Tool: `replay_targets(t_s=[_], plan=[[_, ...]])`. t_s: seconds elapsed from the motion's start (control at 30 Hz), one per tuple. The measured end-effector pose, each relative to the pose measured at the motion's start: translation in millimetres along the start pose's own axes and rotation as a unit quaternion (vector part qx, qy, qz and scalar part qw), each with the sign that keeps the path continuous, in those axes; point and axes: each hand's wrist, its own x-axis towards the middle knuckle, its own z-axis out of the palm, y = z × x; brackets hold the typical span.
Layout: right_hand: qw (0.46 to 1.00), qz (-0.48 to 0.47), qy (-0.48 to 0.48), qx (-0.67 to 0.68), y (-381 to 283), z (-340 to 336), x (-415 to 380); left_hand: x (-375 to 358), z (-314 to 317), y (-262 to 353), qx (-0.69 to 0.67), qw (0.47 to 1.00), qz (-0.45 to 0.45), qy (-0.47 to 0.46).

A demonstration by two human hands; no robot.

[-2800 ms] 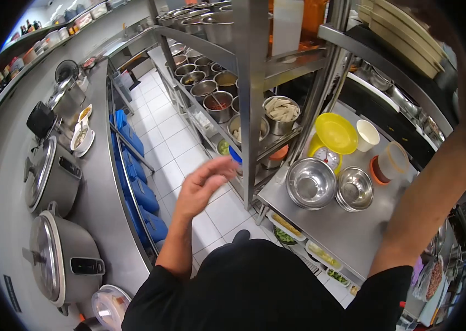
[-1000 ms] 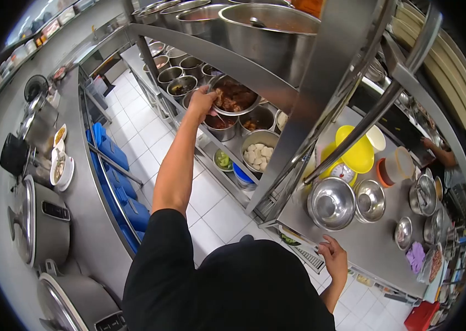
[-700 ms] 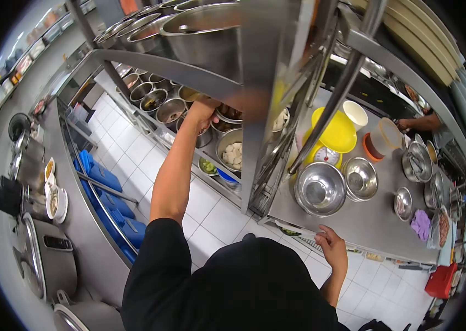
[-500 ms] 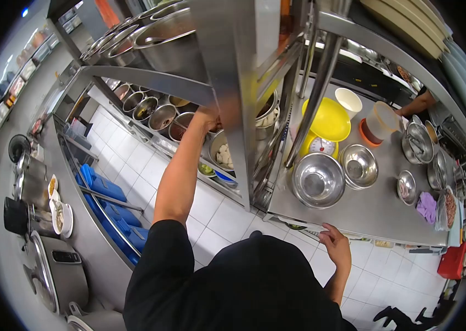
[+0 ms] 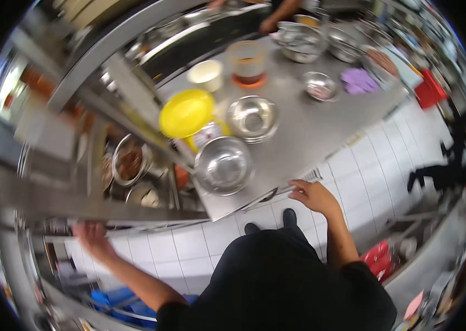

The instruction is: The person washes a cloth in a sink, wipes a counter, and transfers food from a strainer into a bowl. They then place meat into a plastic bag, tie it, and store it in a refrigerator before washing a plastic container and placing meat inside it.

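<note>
My left hand [image 5: 92,238] is smeared by motion, close to the front edge of the steel shelf unit [image 5: 98,212]; its fingers are too blurred to make out. At the front edge of the steel worktable [image 5: 310,129], my right hand [image 5: 315,197] hovers with its fingers loosely apart and nothing in them. Nearest to it on the worktable are a large steel bowl [image 5: 224,165] and a smaller stack of steel bowls [image 5: 252,118]. Behind the large bowl stands a kitchen scale [image 5: 209,134] with a yellow pan [image 5: 186,113].
A white tub [image 5: 206,75], a clear container [image 5: 245,60], a small bowl with meat [image 5: 320,86] and a purple cloth [image 5: 358,81] are on the worktable. A co-worker's arm [image 5: 281,15] reaches in at the back. Another person [image 5: 448,176] is at the right.
The view has swung right, towards the worktable. My left hand has come out from among the shelf's food containers to its front edge. My right hand stays by the worktable edge.
</note>
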Motion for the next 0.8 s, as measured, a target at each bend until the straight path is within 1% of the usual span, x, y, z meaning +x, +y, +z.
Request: replay_targets(t_s=[0.03,0.07,0.13,0.17,0.23,0.27,0.33,0.37,0.4,0.43,0.47,0.5,0.53,0.57,0.6,0.63,0.7,0.8], plan=[[1.000,0.006,0.004,-0.004,1.1,-8.2,-1.5,7.0,-31.5,13.4,-0.071,0.980,0.019,-0.183],[1.000,0.004,0.004,-0.011,2.7,-15.3,-1.4,15.7,-53.0,24.1,-0.250,0.878,0.012,-0.408],[1.000,0.016,0.002,-0.011,9.1,-25.1,0.7,-30.7,-38.4,56.1,-0.247,0.933,0.126,-0.230],[1.000,0.016,-0.004,-0.013,12.9,-28.7,3.7,-42.8,-30.5,69.7,-0.266,0.876,0.101,-0.390],[0.999,-0.016,-0.001,-0.032,33.4,-34.6,13.7,-78.5,9.7,82.5,-0.248,0.815,0.112,-0.512],[0.999,-0.032,0.000,-0.040,40.8,-36.8,15.3,-88.0,40.4,85.0,-0.251,0.727,0.098,-0.632],[0.997,-0.027,-0.024,-0.064,52.1,-53.2,12.2,-131.4,78.9,72.7,-0.167,0.779,0.131,-0.590],[0.996,-0.021,-0.037,-0.075,59.2,-64.3,6.9,-139.2,91.9,54.8,-0.158,0.764,0.134,-0.611],[0.995,-0.014,-0.049,-0.086,70.8,-77.5,0.0,-174.5,141.3,49.7,-0.206,0.722,0.103,-0.653],[0.997,-0.002,-0.044,-0.060,87.3,-87.8,-10.0,-191.7,159.0,29.0,-0.197,0.723,0.093,-0.655],[0.997,0.017,-0.038,-0.064,104.3,-98.2,-24.8,-216.0,186.7,12.6,-0.195,0.715,0.054,-0.670],[0.997,0.033,-0.031,-0.070,123.0,-112.8,-38.0,-246.8,207.1,-6.3,-0.176,0.742,-0.035,-0.646],[0.996,0.048,-0.023,-0.077,142.6,-129.3,-50.5,-283.8,245.1,-14.5,-0.132,0.738,-0.043,-0.660],[0.994,0.089,-0.007,-0.068,163.2,-144.0,-66.4,-316.0,289.2,-3.6,-0.002,0.699,-0.080,-0.710],[0.990,0.131,0.008,-0.060,184.7,-158.5,-84.4,-349.4,327.9,-8.5,0.118,0.653,-0.075,-0.744],[0.983,0.173,0.022,-0.052,204.8,-171.4,-104.3,-379.5,358.5,-17.6,0.236,0.596,-0.066,-0.765],[0.968,0.233,0.097,-0.002,241.4,-195.8,-147.8,-425.6,399.3,-55.5,0.341,0.465,0.140,-0.805],[0.934,0.295,0.201,0.029,294.0,-211.5,-205.6,-475.7,469.8,-67.6,0.313,0.405,0.006,-0.859]])
